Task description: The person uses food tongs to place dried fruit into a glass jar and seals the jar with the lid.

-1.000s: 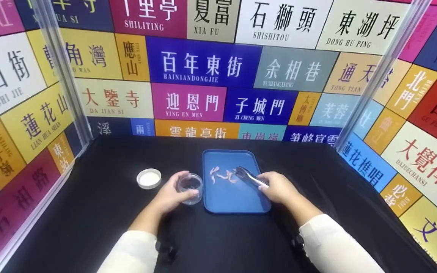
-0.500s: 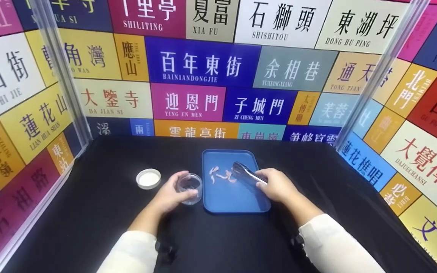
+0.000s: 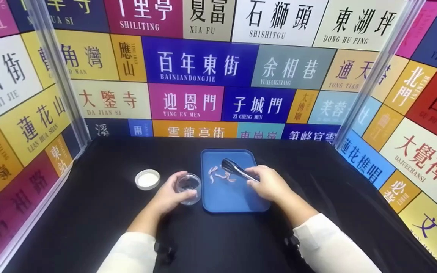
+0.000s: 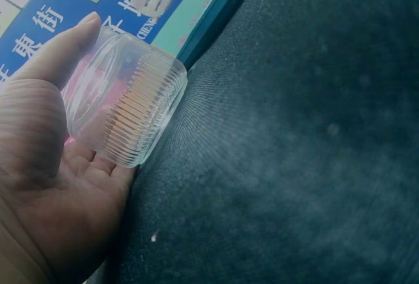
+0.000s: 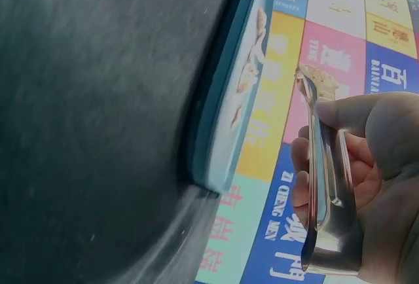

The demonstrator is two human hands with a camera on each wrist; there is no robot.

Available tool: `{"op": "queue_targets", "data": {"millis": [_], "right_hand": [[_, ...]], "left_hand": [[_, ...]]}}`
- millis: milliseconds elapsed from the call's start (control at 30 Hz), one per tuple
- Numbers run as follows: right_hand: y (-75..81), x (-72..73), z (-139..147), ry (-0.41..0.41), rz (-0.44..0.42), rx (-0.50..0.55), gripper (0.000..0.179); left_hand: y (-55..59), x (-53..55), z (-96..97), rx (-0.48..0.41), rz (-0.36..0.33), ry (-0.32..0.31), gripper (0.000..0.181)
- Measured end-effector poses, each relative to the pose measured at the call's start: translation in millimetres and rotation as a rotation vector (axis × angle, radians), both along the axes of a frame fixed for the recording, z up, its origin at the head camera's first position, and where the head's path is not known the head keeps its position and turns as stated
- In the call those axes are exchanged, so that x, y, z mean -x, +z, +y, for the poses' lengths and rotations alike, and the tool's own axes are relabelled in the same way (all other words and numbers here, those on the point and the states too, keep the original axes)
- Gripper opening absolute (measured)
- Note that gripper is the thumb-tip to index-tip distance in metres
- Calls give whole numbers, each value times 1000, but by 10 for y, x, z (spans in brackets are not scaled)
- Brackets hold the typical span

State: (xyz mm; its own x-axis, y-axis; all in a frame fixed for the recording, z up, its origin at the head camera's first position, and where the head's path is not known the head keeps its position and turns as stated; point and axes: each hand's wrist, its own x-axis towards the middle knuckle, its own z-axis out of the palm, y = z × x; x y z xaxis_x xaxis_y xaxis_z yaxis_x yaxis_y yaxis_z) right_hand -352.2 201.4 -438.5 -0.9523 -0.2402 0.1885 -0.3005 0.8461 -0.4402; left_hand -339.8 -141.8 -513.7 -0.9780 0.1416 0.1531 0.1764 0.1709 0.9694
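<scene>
My left hand [image 3: 171, 194] grips a clear ribbed jar [image 3: 189, 190] just off the left edge of the blue tray [image 3: 237, 201]. In the left wrist view the jar [image 4: 141, 104] is uncapped, thumb and fingers around its side. My right hand [image 3: 271, 185] holds metal tongs [image 3: 243, 172], their slotted head above the upper part of the tray. Several thin pinkish strips [image 3: 227, 176] lie on the tray, left of its middle, and the tongs' head overlaps them from the head view. The right wrist view shows the tongs [image 5: 330, 186] pinched between thumb and fingers.
A round white lid [image 3: 147, 179] lies on the black-covered table [image 3: 218, 242] left of my left hand. Colourful sign panels [image 3: 201, 60] form walls at the back and both sides, with clear upright posts [image 3: 65, 83] at the corners.
My right hand has moved the tongs left and slightly up over the strips. The left hand with the jar stays in place; the view has shifted slightly.
</scene>
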Motion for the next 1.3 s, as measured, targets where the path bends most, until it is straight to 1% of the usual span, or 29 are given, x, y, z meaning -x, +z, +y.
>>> {"op": "queue_targets", "data": {"millis": [167,333,667,800,867,1033,1100,1300], "right_hand": [[52,-48,-125,24,4,-9,39],[105,-114,-253,40,-2,1,38],[163,-246,-478,76,-7,16,38],[172,-295,-558,110,11,9,38],[168,-314,-596,136,30,17,36],[147,-339,-676,200,52,38,36],[139,-345,-700,222,62,31,36],[116,-350,-740,259,86,15,35]], "left_hand": [[0,-6,-2,6,-1,9,83],[9,-7,2,-1,4,4,82],[-2,-1,-14,17,4,4,84],[-5,2,-15,22,3,1,84],[-8,3,-16,25,-7,6,84],[-21,14,-18,30,-28,16,84],[-21,15,-17,35,-27,16,84],[-1,-5,-14,58,-26,27,86]]}}
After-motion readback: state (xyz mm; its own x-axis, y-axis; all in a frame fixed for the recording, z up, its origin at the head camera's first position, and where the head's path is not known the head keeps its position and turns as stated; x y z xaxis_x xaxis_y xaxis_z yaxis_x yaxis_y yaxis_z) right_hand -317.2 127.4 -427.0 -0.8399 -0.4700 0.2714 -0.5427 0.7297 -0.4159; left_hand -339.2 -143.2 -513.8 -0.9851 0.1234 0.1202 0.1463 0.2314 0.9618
